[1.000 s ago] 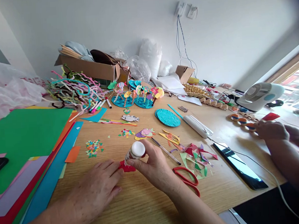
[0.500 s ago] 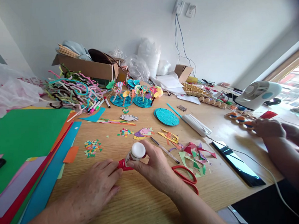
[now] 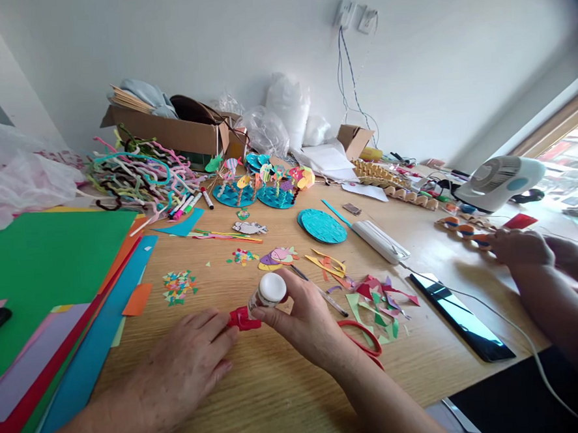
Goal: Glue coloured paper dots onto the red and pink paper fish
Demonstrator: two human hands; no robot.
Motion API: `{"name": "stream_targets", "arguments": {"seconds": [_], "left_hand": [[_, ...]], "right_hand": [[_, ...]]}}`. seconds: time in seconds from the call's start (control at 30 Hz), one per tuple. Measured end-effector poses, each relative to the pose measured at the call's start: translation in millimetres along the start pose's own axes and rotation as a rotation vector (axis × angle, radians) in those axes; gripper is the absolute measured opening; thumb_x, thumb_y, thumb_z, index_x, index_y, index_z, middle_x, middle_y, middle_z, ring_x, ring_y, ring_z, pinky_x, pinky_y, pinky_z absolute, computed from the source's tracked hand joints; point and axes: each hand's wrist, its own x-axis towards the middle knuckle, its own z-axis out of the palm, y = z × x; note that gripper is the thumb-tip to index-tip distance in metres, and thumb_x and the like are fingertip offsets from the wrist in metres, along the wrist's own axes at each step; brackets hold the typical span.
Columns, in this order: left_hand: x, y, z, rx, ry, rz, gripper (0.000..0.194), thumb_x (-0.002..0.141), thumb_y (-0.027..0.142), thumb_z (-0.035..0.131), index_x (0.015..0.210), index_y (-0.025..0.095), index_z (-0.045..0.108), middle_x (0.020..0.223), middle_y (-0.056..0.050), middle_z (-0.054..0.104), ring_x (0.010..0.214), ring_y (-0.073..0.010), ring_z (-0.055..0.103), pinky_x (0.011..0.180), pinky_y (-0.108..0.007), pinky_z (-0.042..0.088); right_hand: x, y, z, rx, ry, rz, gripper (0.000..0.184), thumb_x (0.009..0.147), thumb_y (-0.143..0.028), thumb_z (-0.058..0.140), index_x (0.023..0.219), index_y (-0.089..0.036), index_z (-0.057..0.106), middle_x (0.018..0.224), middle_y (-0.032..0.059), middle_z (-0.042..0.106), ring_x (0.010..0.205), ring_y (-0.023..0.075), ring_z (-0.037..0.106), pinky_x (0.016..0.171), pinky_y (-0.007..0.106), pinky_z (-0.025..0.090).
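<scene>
Wooden table beneath red paper [image 3: 245, 319], left hand [image 3: 192, 353] flattened, right [image 3: 302, 317] gripping bottle [image 3: 269, 293].

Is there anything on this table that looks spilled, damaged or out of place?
Nothing looks spilled or damaged. Two untidy spots: loose paper scraps lie scattered beside the red scissors, and the fuzzy wires at the back left form a tangled heap. Both may be ordinary craft mess.

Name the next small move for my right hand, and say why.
Probably draw the white-topped bottle slightly left across the red paper: your right hand holds it at the paper's right side, while your left hand's fingers rest at the other side.
</scene>
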Motion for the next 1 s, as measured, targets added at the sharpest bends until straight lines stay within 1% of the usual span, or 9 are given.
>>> {"name": "stream_targets", "arguments": {"seconds": [0.13,0.23,0.43,0.57,0.63,0.7,0.87,1.0], "left_hand": [[0,-1,1.7,0.007,0.043,0.02,0.031,0.08,0.013,0.056,0.111,0.02,0.06,0.108,-0.009,0.064,0.099,-0.0269,0.057,0.084,-0.044,0.049],[1,-2,2.9,0.001,0.059,0.029,0.032,0.081,0.015,0.055,0.113,0.021,0.059,0.109,-0.008,0.064,0.099,-0.0264,0.057,0.085,-0.043,0.049],[1,-2,4.5,0.022,0.033,0.033,0.037,0.077,0.013,0.059,0.114,0.021,0.058,0.112,-0.008,0.063,0.101,-0.0284,0.056,0.084,-0.045,0.049],[1,-2,6.5,-0.019,0.073,0.021,0.031,0.08,0.015,0.055,0.109,0.021,0.059,0.108,-0.007,0.064,0.099,-0.0259,0.057,0.086,-0.043,0.047],[0,-3,7.7,-0.024,0.084,0.027,0.031,0.08,0.014,0.052,0.11,0.022,0.059,0.109,-0.006,0.063,0.099,-0.0246,0.057,0.087,-0.042,0.047],[0,-3,8.2,-0.013,0.075,0.037,0.034,0.08,0.013,0.052,0.112,0.021,0.058,0.11,-0.006,0.063,0.1,-0.0245,0.056,0.088,-0.042,0.047],[1,-3,6.2,0.048,0.012,0.042,0.039,0.077,0.012,0.055,0.116,0.018,0.057,0.113,-0.009,0.062,0.1,-0.0282,0.057,0.085,-0.047,0.049],[3,-1,3.7,0.077,-0.019,0.037,0.041,0.077,0.01,0.057,0.117,0.018,0.057,0.115,-0.009,0.062,0.102,-0.0286,0.057,0.086,-0.047,0.05]], "right_hand": [[1,1,0,-0.001,0.022,0.012,0.019,0.077,-0.035,0.064,0.077,-0.018,0.056,0.075,0.0008,0.061,0.069,0.0145,0.053,0.062,0.026,0.039],[3,0,2,0.008,0.008,0.007,0.018,0.076,-0.033,0.066,0.078,-0.018,0.056,0.075,0.001,0.061,0.069,0.0147,0.053,0.063,0.026,0.039],[7,-3,5,0.035,0.002,0.011,0.015,0.075,-0.027,0.068,0.079,-0.018,0.056,0.076,-0.0003,0.062,0.07,0.0136,0.054,0.063,0.024,0.039],[7,-5,6,0.031,-0.01,0.005,0.016,0.075,-0.03,0.067,0.079,-0.019,0.056,0.076,-0.0002,0.062,0.069,0.0134,0.054,0.063,0.024,0.039],[8,-5,8,0.025,-0.017,0.001,0.017,0.076,-0.033,0.066,0.079,-0.019,0.056,0.075,-0.0001,0.062,0.069,0.0136,0.054,0.062,0.024,0.039],[10,-5,11,0.016,-0.02,-0.004,0.018,0.076,-0.033,0.066,0.079,-0.019,0.056,0.075,0.0002,0.062,0.069,0.0139,0.054,0.062,0.024,0.039],[12,-3,14,0.012,-0.006,-0.002,0.019,0.077,-0.036,0.065,0.081,-0.019,0.056,0.076,0.0002,0.062,0.068,0.0135,0.053,0.062,0.024,0.038],[12,-4,15,0.016,-0.014,0.001,0.019,0.078,-0.036,0.063,0.081,-0.019,0.057,0.076,0.0005,0.062,0.068,0.0136,0.052,0.063,0.024,0.038]]}}
